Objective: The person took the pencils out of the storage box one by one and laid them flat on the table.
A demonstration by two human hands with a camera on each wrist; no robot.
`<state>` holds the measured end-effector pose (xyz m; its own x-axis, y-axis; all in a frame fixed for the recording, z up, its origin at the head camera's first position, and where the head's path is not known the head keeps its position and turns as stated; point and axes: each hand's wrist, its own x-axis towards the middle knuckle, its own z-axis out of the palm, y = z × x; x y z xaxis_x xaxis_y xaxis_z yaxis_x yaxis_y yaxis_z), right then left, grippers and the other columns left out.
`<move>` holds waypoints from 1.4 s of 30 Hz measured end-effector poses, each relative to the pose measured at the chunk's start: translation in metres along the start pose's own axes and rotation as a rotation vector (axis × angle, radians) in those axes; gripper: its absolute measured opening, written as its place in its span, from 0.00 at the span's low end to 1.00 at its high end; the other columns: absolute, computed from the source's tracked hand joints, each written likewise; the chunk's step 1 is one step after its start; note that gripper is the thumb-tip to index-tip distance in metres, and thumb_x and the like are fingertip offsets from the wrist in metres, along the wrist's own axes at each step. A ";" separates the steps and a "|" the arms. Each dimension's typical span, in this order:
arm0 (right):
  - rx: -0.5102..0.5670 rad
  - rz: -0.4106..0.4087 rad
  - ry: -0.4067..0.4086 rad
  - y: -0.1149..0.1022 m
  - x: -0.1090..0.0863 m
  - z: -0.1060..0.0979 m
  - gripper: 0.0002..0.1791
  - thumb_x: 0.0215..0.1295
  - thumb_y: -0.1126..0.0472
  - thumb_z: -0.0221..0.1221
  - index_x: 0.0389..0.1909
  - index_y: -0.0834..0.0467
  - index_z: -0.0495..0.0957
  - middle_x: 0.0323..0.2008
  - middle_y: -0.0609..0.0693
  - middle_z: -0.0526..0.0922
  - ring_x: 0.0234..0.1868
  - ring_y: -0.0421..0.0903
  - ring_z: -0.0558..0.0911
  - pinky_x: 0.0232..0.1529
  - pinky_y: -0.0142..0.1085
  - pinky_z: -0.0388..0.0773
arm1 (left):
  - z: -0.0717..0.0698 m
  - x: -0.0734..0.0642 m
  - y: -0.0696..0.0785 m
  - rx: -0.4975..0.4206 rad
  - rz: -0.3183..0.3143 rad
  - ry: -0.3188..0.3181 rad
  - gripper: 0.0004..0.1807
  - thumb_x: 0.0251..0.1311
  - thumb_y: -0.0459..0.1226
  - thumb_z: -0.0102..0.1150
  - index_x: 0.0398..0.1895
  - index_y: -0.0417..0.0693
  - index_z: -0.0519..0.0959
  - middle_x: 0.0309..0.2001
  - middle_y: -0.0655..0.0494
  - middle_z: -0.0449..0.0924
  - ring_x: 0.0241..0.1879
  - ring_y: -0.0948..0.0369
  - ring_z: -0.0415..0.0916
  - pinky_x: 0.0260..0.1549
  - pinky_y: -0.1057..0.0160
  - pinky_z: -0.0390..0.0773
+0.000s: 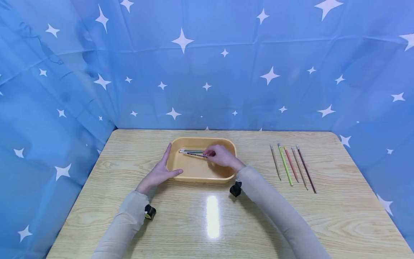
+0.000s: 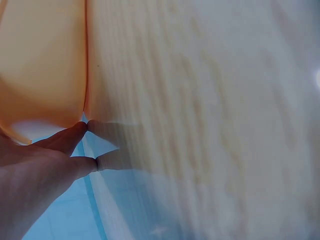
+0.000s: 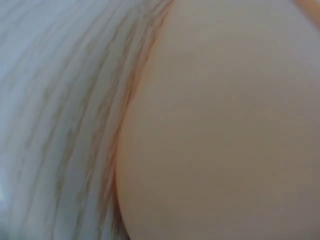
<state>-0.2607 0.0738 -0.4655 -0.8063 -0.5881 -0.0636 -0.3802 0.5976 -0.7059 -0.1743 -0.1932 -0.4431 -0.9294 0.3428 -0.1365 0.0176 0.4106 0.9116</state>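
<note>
A shallow orange plastic tray with rounded corners stands on the table. My right hand reaches into it and pinches the near end of a dark patterned pencil, which lies almost level. Just behind that one, other pencils lie side by side in the tray, partly hidden by the hand. At the tray's left end rests my left hand, fingers stretched along the outer side and thumb over the front rim. In the left wrist view this hand meets the tray's edge; the right wrist view shows only blurred tray wall and tabletop.
Several pencils lie in a loose row on the right: a grey one, a light green one, a red one, a brownish one and a dark maroon one. A blue star-patterned curtain surrounds the wooden table.
</note>
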 end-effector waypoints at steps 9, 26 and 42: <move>0.110 -0.008 0.092 -0.011 -0.013 -0.005 0.10 0.61 0.72 0.58 0.43 0.66 0.81 0.35 0.52 0.82 0.38 0.47 0.79 0.44 0.36 0.77 | 0.002 0.015 -0.034 0.014 0.016 0.023 0.61 0.59 0.42 0.67 0.77 0.58 0.26 0.76 0.48 0.26 0.72 0.39 0.34 0.64 0.35 0.44; 0.321 -0.028 0.242 -0.022 -0.046 -0.015 0.10 0.61 0.74 0.58 0.43 0.71 0.80 0.34 0.57 0.82 0.35 0.49 0.79 0.38 0.35 0.77 | 0.002 0.011 -0.031 0.003 0.014 0.021 0.61 0.58 0.45 0.68 0.77 0.62 0.27 0.77 0.50 0.26 0.72 0.39 0.34 0.64 0.35 0.44; 0.511 0.095 0.399 0.000 -0.072 -0.037 0.13 0.64 0.70 0.58 0.48 0.71 0.78 0.38 0.59 0.81 0.37 0.43 0.77 0.39 0.29 0.74 | 0.003 0.012 -0.033 0.026 0.004 0.015 0.62 0.57 0.47 0.68 0.76 0.66 0.25 0.76 0.52 0.25 0.72 0.39 0.35 0.64 0.35 0.47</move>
<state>-0.2192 0.1361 -0.4347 -0.9695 -0.2390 0.0550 -0.1150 0.2448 -0.9627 -0.1846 -0.2007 -0.4758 -0.9348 0.3319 -0.1264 0.0309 0.4307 0.9020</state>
